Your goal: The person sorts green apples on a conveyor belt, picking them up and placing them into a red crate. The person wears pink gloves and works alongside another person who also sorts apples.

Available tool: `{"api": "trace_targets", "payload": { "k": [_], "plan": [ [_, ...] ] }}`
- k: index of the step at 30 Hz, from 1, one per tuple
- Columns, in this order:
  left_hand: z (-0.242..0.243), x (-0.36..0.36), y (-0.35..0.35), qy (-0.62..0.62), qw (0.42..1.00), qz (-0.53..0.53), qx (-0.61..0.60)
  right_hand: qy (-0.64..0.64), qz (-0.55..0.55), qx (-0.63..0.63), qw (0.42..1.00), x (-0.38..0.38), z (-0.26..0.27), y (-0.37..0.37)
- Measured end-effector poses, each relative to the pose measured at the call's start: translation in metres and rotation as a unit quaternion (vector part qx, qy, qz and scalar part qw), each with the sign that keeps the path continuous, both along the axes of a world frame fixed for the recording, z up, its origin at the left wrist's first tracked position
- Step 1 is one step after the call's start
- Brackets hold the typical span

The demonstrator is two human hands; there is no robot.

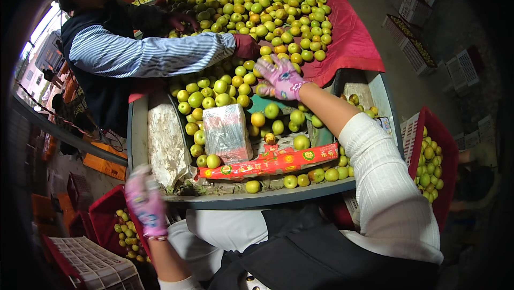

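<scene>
Green jujube-like fruits [241, 5], some tinged brown, are heaped on a red cloth [349, 29] and spill down to the front of the sorting table. My right hand [281, 79], in a pink flowered glove, lies with spread fingers on the fruits at the heap's lower edge; a fruit is by its thumb, and whether it is gripped is unclear. Blurred, my left hand [146, 201], in a like glove, is at the table's front left corner, above a red-lined crate of fruits [128, 233]; its palm is hidden. A plastic-wrapped block [227, 131] stands between them.
A co-worker's gloved hand [245, 46] reaches in from the left, close to my right hand. A printed red strip [273, 163] lies along the front, inside the table's rim [261, 201]. A fruit-filled crate [429, 165] stands at right, a white crate [96, 262] at lower left.
</scene>
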State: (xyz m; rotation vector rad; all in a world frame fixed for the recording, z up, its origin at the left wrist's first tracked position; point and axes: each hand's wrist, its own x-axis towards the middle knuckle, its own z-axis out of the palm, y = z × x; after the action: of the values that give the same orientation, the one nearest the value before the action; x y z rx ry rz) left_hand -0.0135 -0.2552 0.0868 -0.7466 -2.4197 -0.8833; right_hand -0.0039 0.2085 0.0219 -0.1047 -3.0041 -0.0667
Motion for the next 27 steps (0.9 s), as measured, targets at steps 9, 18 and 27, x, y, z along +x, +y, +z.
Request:
{"api": "trace_targets", "payload": {
  "k": [9, 18, 27],
  "plan": [
    [-0.033, 0.04, 0.203, -0.173, 0.922, -0.319, -0.133, -0.159, 0.215, -0.297, 0.917, 0.038, 0.01, -0.008],
    [-0.082, 0.025, 0.253, -0.224, 0.896, -0.293, -0.248, -0.004, -0.266, 0.0, 0.964, 0.026, 0.019, 0.079],
    [-0.088, 0.017, 0.247, -0.238, 0.873, -0.31, -0.292, 0.117, 0.017, 0.033, 0.992, -0.034, 0.015, -0.02]
  ]
}}
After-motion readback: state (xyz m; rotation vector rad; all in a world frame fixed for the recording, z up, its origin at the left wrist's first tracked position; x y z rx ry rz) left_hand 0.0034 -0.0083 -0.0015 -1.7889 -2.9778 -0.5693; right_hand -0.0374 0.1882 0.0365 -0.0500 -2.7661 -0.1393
